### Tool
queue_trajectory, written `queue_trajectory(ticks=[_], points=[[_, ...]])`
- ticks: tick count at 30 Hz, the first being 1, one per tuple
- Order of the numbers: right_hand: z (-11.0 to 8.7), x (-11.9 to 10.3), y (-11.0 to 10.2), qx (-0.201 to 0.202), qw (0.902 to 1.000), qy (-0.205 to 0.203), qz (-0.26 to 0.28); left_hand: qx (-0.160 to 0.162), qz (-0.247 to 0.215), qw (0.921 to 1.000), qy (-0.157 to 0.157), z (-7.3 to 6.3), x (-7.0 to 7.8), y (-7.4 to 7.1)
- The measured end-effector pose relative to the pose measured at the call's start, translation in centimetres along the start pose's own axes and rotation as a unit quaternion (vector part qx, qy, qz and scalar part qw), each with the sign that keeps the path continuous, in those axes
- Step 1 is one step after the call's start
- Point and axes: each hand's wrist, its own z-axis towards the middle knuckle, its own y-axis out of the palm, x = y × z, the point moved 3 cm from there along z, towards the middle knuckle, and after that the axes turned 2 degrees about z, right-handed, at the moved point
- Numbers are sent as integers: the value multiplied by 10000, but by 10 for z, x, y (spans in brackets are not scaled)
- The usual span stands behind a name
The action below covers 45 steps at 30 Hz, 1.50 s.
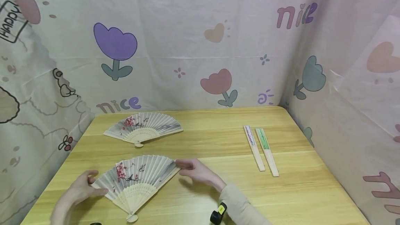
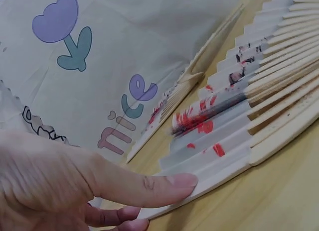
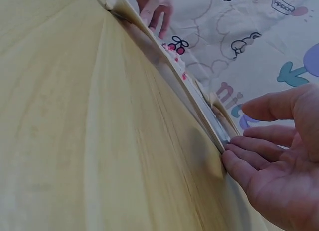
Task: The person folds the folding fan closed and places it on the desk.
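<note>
A spread folding fan (image 1: pixel 142 180) with pale wooden ribs, red blossoms and small birds lies near the front left of the table. My left hand (image 1: pixel 79 188) is at its left end; in the left wrist view the thumb (image 2: pixel 169 188) lies over the fan's outer edge and the fingers are lower, by the corner. My right hand (image 1: pixel 197 173) is at the opposite corner. Its fingertips (image 3: pixel 233 154) touch the edge there, while the thumb (image 3: pixel 269 105) stands apart from the fan. Behind lies a second spread fan (image 1: pixel 143 129) with a similar print.
Two folded fans, one with a purplish print (image 1: pixel 254 148) and one with green (image 1: pixel 267 152), lie side by side at the right of the wooden table (image 1: pixel 212 138). A printed cloth (image 1: pixel 175 41) hangs behind and along both sides. A black strap device (image 1: pixel 218 214) sits at my right sleeve.
</note>
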Motion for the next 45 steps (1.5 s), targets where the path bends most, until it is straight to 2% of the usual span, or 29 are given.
queue_trajectory(ticks=[2,5,9,11,14,18,21,24,29,32,33,36,45], points=[[-1,-1,-1,-1,9998,-45,-211,-6,-122,9999,-44,0,2,1],[-2,-3,-2,15,9966,-141,-813,23,-191,9998,-101,0,4,1],[-4,-6,-2,60,9822,-489,-1812,90,-275,9996,-22,2,6,4],[-6,-6,-1,-51,9705,-742,-2295,101,-360,9993,11,2,6,6],[-7,-7,2,-387,9462,-1061,-3031,145,-338,9993,21,3,6,7],[-7,-7,2,-541,9167,-1107,-3802,176,-302,9994,-16,4,5,7],[-5,-7,0,-326,9073,-1030,-4064,131,-271,9995,-21,5,5,6],[-2,-8,2,37,8947,-1221,-4296,64,-239,9997,-41,4,4,4],[3,-12,5,651,8540,-1645,-4892,28,-190,9998,-27,4,3,3],[5,-13,5,799,8393,-1681,-5107,17,-213,9998,41,4,4,4],[5,-13,5,815,8368,-1659,-5153,18,-216,9998,54,4,4,4],[6,-12,3,789,8389,-1538,-5162,49,-215,9997,90,3,4,3],[4,-5,-14,642,8536,-1180,-5032,243,-194,9995,45,5,0,1]])
